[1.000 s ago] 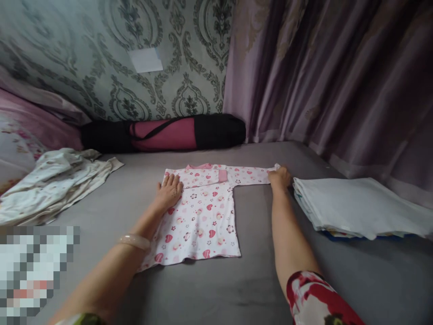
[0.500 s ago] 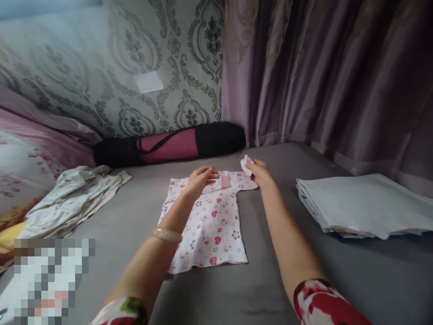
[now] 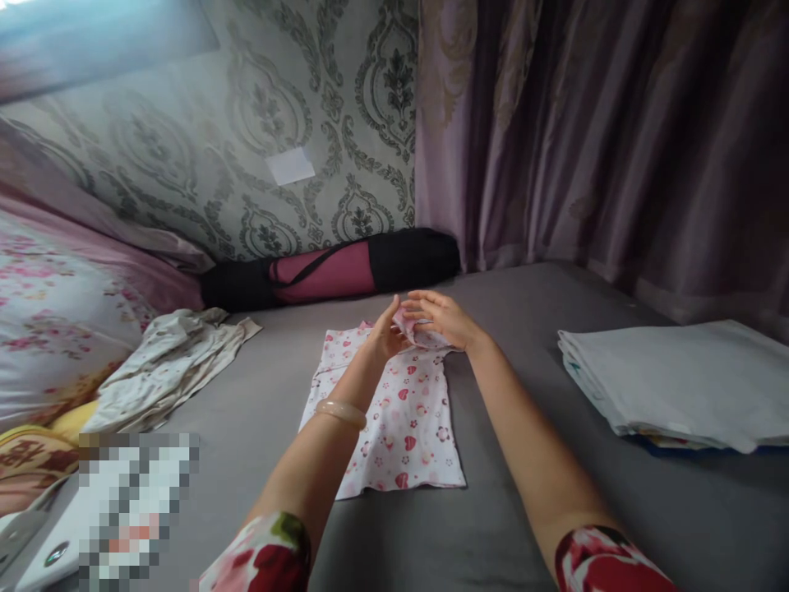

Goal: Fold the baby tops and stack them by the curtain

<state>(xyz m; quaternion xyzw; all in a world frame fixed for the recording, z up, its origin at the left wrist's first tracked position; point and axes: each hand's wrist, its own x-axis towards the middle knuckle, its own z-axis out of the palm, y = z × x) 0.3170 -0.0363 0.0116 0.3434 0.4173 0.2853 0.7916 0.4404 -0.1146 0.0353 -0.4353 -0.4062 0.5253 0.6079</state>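
A small white shirt (image 3: pixel 394 427) with pink hearts and flowers lies flat on the grey bedsheet, its lower edge toward me. Its right sleeve (image 3: pixel 425 337) is raised and bunched inward between my two hands. My left hand (image 3: pixel 387 335), with a pale bangle on the wrist, is at the upper middle of the shirt; its thumb points up and its fingers close on the sleeve cloth, partly hidden. Over the sleeve from the right comes my right hand (image 3: pixel 447 319), fingers stretched out and apart, touching the cloth. Its thumb is hidden.
Folded pale cloths (image 3: pixel 678 378) are stacked at the right. Crumpled light clothing (image 3: pixel 166 362) lies left, beside a floral pillow (image 3: pixel 55 304). Along the wall rests a long black and maroon bag (image 3: pixel 333 267). A partly blurred white object (image 3: pixel 67 534) sits near left. Purple curtains (image 3: pixel 555 148) hang behind.
My right hand has moved left, bringing the sleeve from the right side in over the shirt. My left hand has turned thumb-up and met the cloth. The view has shifted slightly left.
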